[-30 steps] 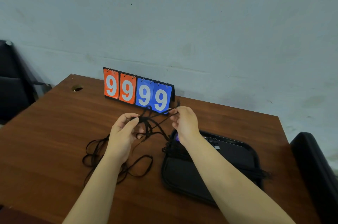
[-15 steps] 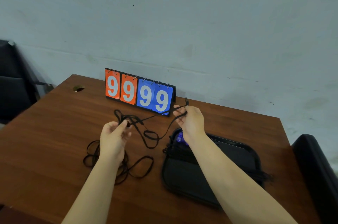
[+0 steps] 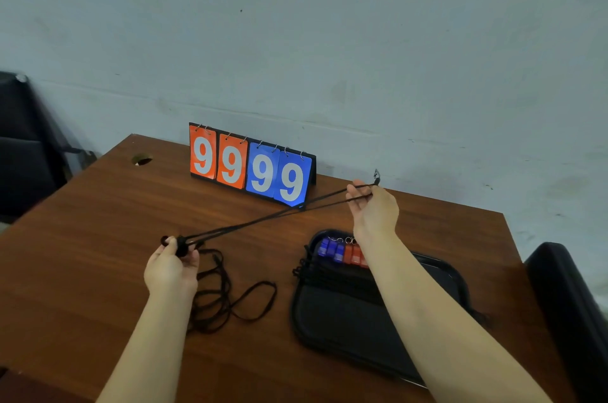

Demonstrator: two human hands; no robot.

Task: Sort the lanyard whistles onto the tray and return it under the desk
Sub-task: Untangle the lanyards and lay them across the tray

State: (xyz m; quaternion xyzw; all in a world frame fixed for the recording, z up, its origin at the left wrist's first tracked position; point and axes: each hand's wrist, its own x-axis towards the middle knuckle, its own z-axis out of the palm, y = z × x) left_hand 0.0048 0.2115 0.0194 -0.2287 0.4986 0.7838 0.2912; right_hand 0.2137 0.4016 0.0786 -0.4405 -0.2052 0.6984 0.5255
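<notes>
Holds one black lanyard [image 3: 263,220] taut above the surface [image 3: 98,238], left grip [image 3: 171,266] clamped on its bunched end, right grip [image 3: 373,210] pinching the strands near the clip [image 3: 376,176]. Runs lengthwise from near left to far right. Looks light, limp, tangle-prone; best taken at both ends. More cord [image 3: 227,300] loose beside the tray [image 3: 329,330].

Rightmost red whistles [image 3: 353,254] (count unclear) and a strip of the tray [image 3: 329,314] behind the right forearm [image 3: 427,320].
</notes>
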